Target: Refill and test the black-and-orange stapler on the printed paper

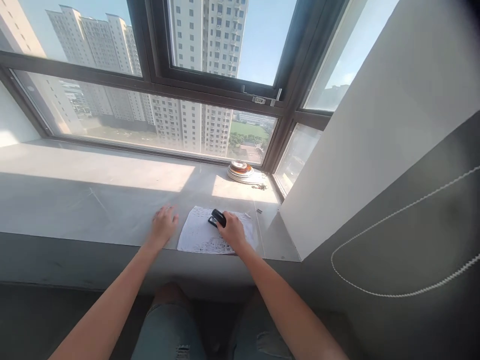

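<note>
A black stapler (217,217) is gripped at its near end by my right hand (233,230), over the written paper (197,231). Its jaws point to the left and stand apart. Whether it touches the paper I cannot tell. The paper lies near the front edge of the window sill, with dark handwriting across it. To the left of the paper, my left hand (164,224) rests on the sill with its fingers spread and nothing in it. A small white piece (248,215) lies by the paper's upper right corner.
A stack of round lids or plates (240,171) sits in the sill's far right corner, with a small chain-like item (259,186) beside it. A small metallic strip (259,211) lies right of the paper. A beaded cord (337,247) hangs at the right by the wall.
</note>
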